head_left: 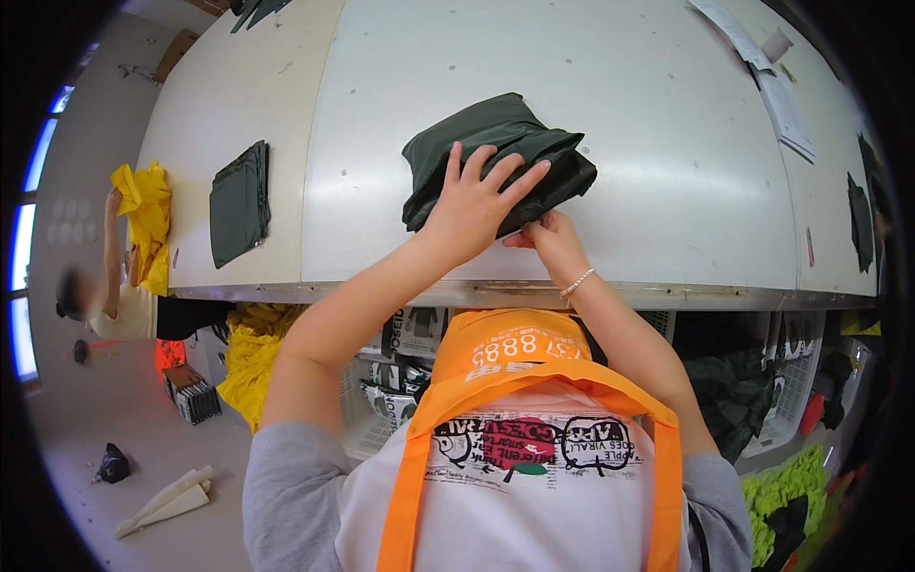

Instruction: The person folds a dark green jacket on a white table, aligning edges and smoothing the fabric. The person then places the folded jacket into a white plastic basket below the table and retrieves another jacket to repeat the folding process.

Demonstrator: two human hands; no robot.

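Observation:
A folded bundle of thin, shiny dark green material (477, 129) lies on the pale table in front of me, its top layers creased and loose on the right. Spread across its top, my left hand (477, 205) presses down with the fingers apart. At the bundle's near right edge, my right hand (555, 246) has its thumb and fingers closed on the material; the fingertips are partly hidden under the edge. A bracelet circles the right wrist. To the left rests a flat, neatly folded dark green stack (240, 205), apart from both hands.
Beyond the table's left end a person (119, 276) holds yellow material (146, 224). Papers (762, 71) lie at the far right. Beneath the table edge stand white baskets (796, 381) with packets and dark material, beside a yellow heap (255, 367). Bright green material (786, 486) is at lower right.

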